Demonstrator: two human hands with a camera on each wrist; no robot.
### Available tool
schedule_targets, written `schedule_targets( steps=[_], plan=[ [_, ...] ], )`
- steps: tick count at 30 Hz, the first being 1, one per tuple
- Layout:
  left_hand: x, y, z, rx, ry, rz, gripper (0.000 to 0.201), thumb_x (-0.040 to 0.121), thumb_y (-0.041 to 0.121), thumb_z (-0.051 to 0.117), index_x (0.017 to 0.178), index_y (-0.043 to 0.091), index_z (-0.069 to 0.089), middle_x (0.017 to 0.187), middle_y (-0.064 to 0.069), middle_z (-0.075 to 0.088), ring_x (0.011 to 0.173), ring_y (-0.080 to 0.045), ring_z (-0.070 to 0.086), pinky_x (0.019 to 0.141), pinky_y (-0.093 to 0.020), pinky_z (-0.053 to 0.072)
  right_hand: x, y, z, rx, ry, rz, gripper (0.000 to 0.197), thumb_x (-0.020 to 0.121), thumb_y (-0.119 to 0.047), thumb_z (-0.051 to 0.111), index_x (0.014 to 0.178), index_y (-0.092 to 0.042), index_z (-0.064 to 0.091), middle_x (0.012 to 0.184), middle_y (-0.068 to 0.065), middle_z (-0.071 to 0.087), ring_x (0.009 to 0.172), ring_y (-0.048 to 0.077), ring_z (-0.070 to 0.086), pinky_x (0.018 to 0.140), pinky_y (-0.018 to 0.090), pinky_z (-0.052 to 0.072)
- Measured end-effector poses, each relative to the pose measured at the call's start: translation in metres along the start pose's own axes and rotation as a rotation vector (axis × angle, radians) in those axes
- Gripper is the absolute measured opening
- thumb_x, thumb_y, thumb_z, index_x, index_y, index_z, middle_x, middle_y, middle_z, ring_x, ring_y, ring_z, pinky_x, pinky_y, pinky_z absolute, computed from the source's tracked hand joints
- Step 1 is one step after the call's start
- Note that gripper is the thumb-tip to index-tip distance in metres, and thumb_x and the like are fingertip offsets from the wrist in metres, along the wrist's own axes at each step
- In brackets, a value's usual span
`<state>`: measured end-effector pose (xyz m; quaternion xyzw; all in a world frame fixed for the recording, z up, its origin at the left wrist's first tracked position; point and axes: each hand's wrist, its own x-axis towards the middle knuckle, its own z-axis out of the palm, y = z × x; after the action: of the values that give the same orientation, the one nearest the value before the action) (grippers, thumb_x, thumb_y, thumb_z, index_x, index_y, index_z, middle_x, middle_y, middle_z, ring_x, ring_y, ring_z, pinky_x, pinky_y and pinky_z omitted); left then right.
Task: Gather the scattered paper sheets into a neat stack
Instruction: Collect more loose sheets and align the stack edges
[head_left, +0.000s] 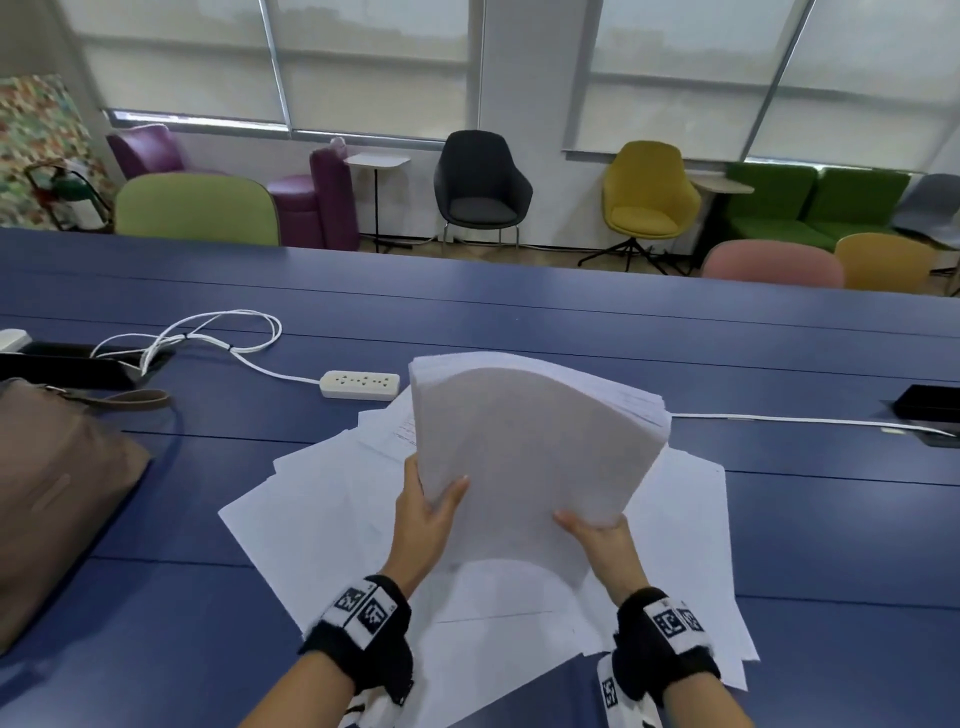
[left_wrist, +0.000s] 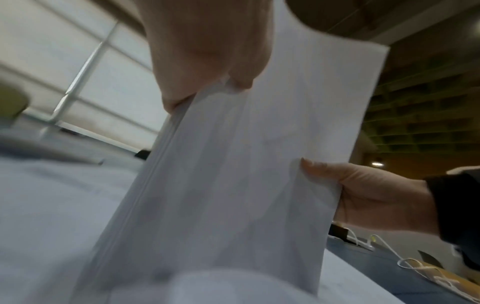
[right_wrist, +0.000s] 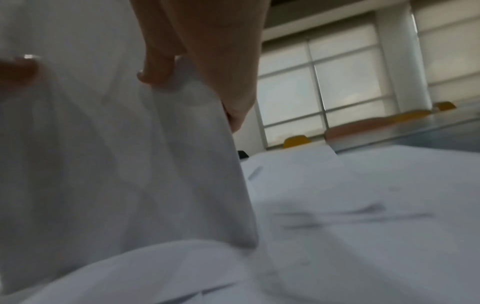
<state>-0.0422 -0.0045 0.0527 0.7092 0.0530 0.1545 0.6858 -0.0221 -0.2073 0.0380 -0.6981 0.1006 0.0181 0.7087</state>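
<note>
A thick stack of white sheets (head_left: 530, 457) stands tilted above the blue table (head_left: 571, 322), its top curling away from me. My left hand (head_left: 426, 514) grips its left edge, thumb across the near face. My right hand (head_left: 602, 540) grips the lower right corner. In the left wrist view the stack (left_wrist: 233, 185) fills the middle, pinched by my left hand (left_wrist: 207, 67) at the top, with my right hand (left_wrist: 363, 193) at its side. In the right wrist view my right hand (right_wrist: 197, 67) holds the stack (right_wrist: 116, 154). Loose sheets (head_left: 332, 525) lie spread under the stack.
A white power strip (head_left: 359, 385) with a looped cord (head_left: 208, 332) lies beyond the papers. A brown bag (head_left: 57, 483) sits at the left. A black device (head_left: 930, 402) and a white cable (head_left: 805, 420) lie at the right. Chairs line the far side.
</note>
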Motion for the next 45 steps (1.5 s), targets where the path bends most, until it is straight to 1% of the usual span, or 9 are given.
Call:
schedule_targets(
  steps=[7, 12, 15, 19, 24, 30, 37, 41, 45],
  plan=[
    [-0.001, -0.045, -0.001, 0.279, -0.094, -0.162, 0.027, 0.094, 0.021, 0.052, 0.119, 0.016, 0.043, 0.108, 0.001, 0.062, 0.105, -0.025, 0.059, 0.077, -0.019, 0.046, 0.012, 0.034, 0.004, -0.227, 0.018, 0.108, 0.02, 0.084, -0.012, 0.066, 0.103, -0.004, 0.064, 0.102, 0.015, 0.066, 0.098, 0.029, 0.063, 0.086, 0.035, 0.048],
    [0.008, -0.038, 0.006, 0.368, -0.062, -0.119, 0.03, 0.095, 0.029, 0.048, 0.118, 0.01, 0.049, 0.112, -0.005, 0.065, 0.097, -0.022, 0.06, 0.077, -0.025, 0.041, 0.019, 0.017, -0.006, -0.155, 0.083, 0.089, 0.025, 0.09, -0.019, 0.059, 0.112, -0.007, 0.061, 0.104, 0.007, 0.067, 0.093, 0.024, 0.062, 0.079, 0.035, 0.05],
    [0.002, -0.058, 0.012, 0.389, -0.166, -0.313, 0.034, 0.096, 0.027, 0.047, 0.124, 0.007, 0.045, 0.125, -0.009, 0.058, 0.109, -0.022, 0.055, 0.08, -0.02, 0.037, 0.03, 0.046, -0.017, -0.392, 0.071, 0.224, 0.056, 0.086, -0.029, 0.062, 0.134, -0.005, 0.045, 0.134, 0.01, 0.052, 0.123, 0.03, 0.05, 0.105, 0.044, 0.04],
    [-0.014, -0.092, 0.011, 0.404, -0.256, -0.552, 0.044, 0.095, 0.024, 0.05, 0.13, 0.0, 0.037, 0.134, -0.013, 0.048, 0.115, -0.021, 0.049, 0.084, -0.016, 0.034, 0.034, 0.086, -0.032, -0.493, 0.012, 0.368, 0.064, 0.079, -0.029, 0.072, 0.127, 0.004, 0.047, 0.127, 0.015, 0.056, 0.116, 0.033, 0.055, 0.101, 0.041, 0.043],
    [0.011, -0.094, 0.01, 0.355, -0.226, -0.606, 0.044, 0.092, 0.025, 0.055, 0.125, -0.002, 0.044, 0.127, -0.004, 0.049, 0.106, -0.02, 0.051, 0.083, -0.021, 0.038, 0.08, 0.146, -0.054, -0.523, -0.039, 0.431, 0.14, 0.024, -0.078, 0.074, 0.135, 0.001, 0.042, 0.136, 0.016, 0.051, 0.122, 0.031, 0.052, 0.104, 0.046, 0.042],
    [0.031, -0.104, 0.02, 0.292, -0.186, -0.558, 0.026, 0.086, 0.011, 0.063, 0.106, 0.01, 0.046, 0.118, -0.016, 0.059, 0.101, -0.026, 0.058, 0.089, -0.036, 0.048, 0.06, 0.072, -0.033, -0.595, -0.121, 0.329, 0.041, 0.081, -0.015, 0.071, 0.117, -0.002, 0.058, 0.119, 0.015, 0.063, 0.109, 0.029, 0.059, 0.096, 0.037, 0.046],
    [0.051, -0.073, 0.024, 0.245, -0.027, -0.34, 0.034, 0.087, -0.002, 0.054, 0.12, 0.006, 0.05, 0.112, -0.002, 0.059, 0.101, -0.018, 0.055, 0.084, -0.023, 0.038, 0.083, 0.037, -0.02, -0.515, -0.13, 0.144, 0.032, 0.087, -0.014, 0.061, 0.118, -0.009, 0.055, 0.118, 0.009, 0.061, 0.109, 0.026, 0.057, 0.095, 0.037, 0.045],
    [0.073, -0.063, 0.01, 0.078, 0.042, -0.323, 0.034, 0.09, -0.001, 0.051, 0.122, 0.009, 0.05, 0.117, -0.003, 0.062, 0.106, -0.017, 0.059, 0.086, -0.023, 0.047, 0.104, 0.018, -0.007, -0.446, -0.138, 0.102, 0.007, 0.091, -0.021, 0.056, 0.095, -0.016, 0.052, 0.096, 0.003, 0.055, 0.087, 0.014, 0.049, 0.078, 0.026, 0.04],
    [0.088, -0.074, -0.004, 0.028, 0.139, -0.375, 0.029, 0.092, 0.002, 0.049, 0.12, 0.012, 0.049, 0.114, 0.0, 0.061, 0.105, -0.018, 0.058, 0.094, -0.033, 0.046, 0.122, 0.013, -0.002, -0.372, -0.183, 0.11, 0.027, 0.099, -0.023, 0.042, 0.116, -0.01, 0.057, 0.115, 0.003, 0.058, 0.107, 0.016, 0.051, 0.089, 0.025, 0.037]
  ],
)
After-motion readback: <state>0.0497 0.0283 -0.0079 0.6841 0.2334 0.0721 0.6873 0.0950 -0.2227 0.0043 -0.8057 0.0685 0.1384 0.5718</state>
